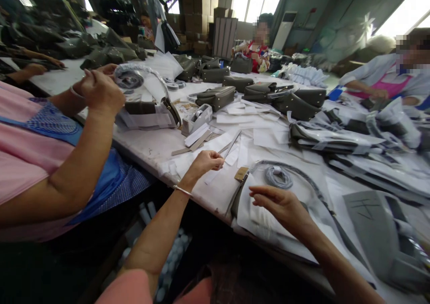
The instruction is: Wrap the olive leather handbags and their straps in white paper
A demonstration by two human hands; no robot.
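Note:
My left hand [206, 162] is closed in a pinch above the table's near edge. A thin grey strip [232, 145] slants away from its fingertips and seems to be held there. To the right, my right hand [278, 203] hovers with fingers stretched out and nothing in it. Below it lies a handbag [260, 216] covered with white paper, with a dark strap [311, 183] looped around the far side. On the paper sits a coiled, wrapped strap [278, 177]. A brown tag [241, 174] lies at the bag's left corner, between my hands.
A co-worker's hands [102, 86] handle a wrapped strap over another bag [144, 111] at left. Paper sheets [238, 118] and cardboard strips [198, 142] litter the table. Dark bags [217, 97] stand behind; more bags [372, 228] lie right. Other people work across the table.

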